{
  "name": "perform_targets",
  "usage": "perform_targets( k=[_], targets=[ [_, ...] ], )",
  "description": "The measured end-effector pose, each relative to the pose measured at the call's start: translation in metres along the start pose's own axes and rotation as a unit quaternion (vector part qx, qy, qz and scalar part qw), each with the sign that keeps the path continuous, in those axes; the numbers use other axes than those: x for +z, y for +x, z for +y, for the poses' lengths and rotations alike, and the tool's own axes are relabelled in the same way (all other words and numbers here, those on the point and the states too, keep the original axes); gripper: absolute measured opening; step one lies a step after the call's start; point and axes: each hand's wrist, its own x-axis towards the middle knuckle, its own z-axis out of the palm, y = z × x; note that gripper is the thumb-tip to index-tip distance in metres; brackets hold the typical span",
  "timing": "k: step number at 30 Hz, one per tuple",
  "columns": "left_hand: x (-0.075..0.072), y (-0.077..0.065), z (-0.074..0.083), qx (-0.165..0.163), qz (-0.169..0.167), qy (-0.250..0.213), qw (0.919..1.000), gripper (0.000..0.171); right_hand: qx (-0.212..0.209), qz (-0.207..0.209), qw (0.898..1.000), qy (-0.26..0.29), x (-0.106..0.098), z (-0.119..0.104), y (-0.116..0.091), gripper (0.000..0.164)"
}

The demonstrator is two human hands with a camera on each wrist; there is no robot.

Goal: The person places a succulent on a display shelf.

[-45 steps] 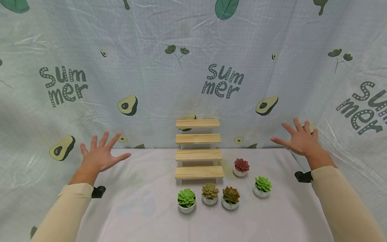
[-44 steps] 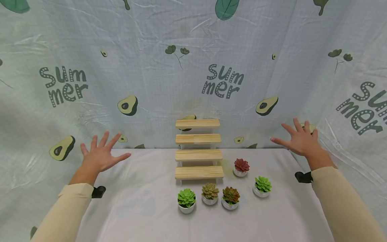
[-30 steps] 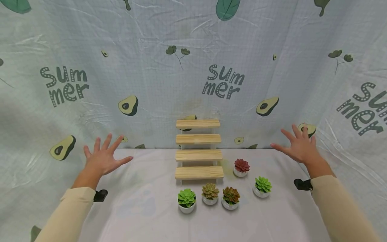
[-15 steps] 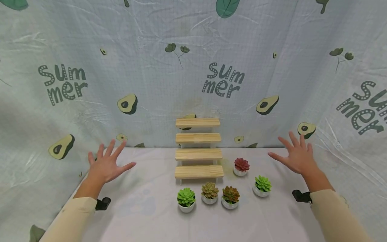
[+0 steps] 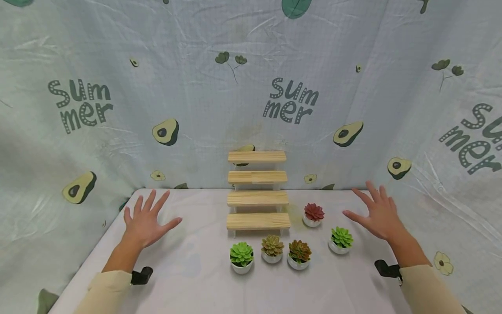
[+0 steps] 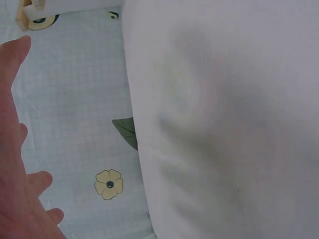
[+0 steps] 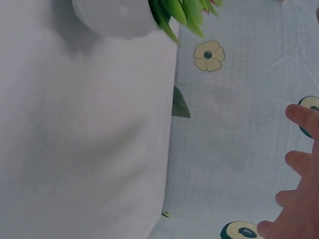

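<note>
My left hand (image 5: pixel 144 226) hovers over the left side of the white table, fingers spread, holding nothing. On the right, my right hand (image 5: pixel 379 217) is spread the same way, nearest to a bright green potted succulent (image 5: pixel 341 240). Behind that pot stands a red succulent (image 5: pixel 313 214) in a white pot. In front of a stepped wooden rack (image 5: pixel 257 221) are another green succulent (image 5: pixel 241 257), an olive-yellow succulent (image 5: pixel 272 248) and a reddish-brown succulent (image 5: pixel 299 254). The right wrist view shows part of a white pot (image 7: pixel 119 17) with green leaves.
The rack's several wooden shelves rise toward the back of the white table (image 5: pixel 188 288). A pale curtain (image 5: pixel 204 96) with avocado and "summer" prints hangs behind the table and along its sides.
Both hands have come lower and inward over the table, fingers still spread. The head view has tilted down slightly. The rack and potted succulents have stayed in place.
</note>
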Motion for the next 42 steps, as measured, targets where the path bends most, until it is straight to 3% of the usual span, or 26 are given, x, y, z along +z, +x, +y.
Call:
perform_targets(
  k=[7, 15, 20, 26, 30, 38, 42],
  targets=[
    [0.014, -0.007, 0.014, 0.002, 0.006, -0.035, 0.9994, 0.096, -0.008, -0.008, 1.000, 0.023, 0.020, -0.006, -0.015, 0.084],
    [0.036, -0.008, 0.039, 0.016, 0.028, -0.081, 0.9962, 0.090, -0.008, 0.016, 0.997, 0.077, 0.037, -0.016, -0.036, 0.079],
    [0.047, -0.008, 0.057, 0.013, 0.017, -0.144, 0.9894, 0.088, -0.002, 0.025, 0.992, 0.127, 0.046, -0.026, -0.046, 0.078],
    [0.059, -0.009, 0.075, 0.008, 0.009, -0.250, 0.9683, 0.085, 0.036, 0.025, 0.985, 0.165, 0.055, -0.036, -0.054, 0.081],
    [0.066, -0.008, 0.088, -0.005, -0.002, -0.296, 0.9552, 0.082, 0.074, 0.027, 0.976, 0.204, 0.058, -0.042, -0.057, 0.084],
    [0.076, -0.002, 0.113, -0.059, -0.040, -0.405, 0.9117, 0.064, 0.167, -0.023, 0.936, 0.308, 0.063, -0.050, -0.064, 0.092],
    [0.079, 0.002, 0.123, -0.072, -0.053, -0.441, 0.8929, 0.056, 0.197, -0.039, 0.922, 0.331, 0.065, -0.051, -0.064, 0.092]
  ],
)
